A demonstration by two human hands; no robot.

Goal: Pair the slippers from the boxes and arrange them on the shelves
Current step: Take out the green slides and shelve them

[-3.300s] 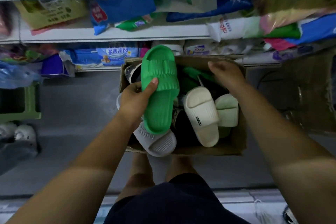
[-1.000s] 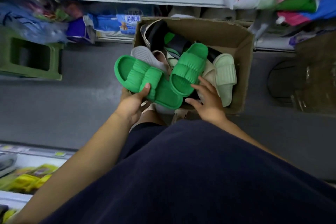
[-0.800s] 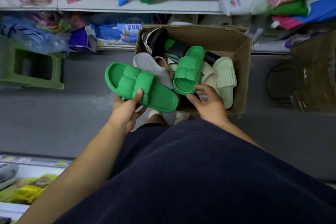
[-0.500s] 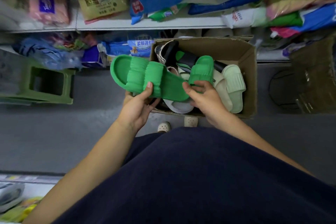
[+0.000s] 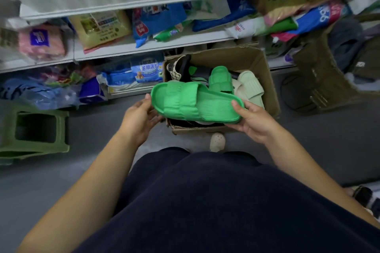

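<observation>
Two hands are holding one bright green slipper [image 5: 195,101] level above the near edge of a cardboard box [image 5: 267,80]: the left hand [image 5: 141,118] is cupping the toe end, thumb on the rim, while the right hand [image 5: 255,122] is pinching the heel. A second green slipper [image 5: 220,78], likely its mate, is lying on the heap inside the box. Pairing appears to be under way. One hand is probably needing to let go and collect the mate before the pair goes to the shelves [image 5: 197,39] beyond.
</observation>
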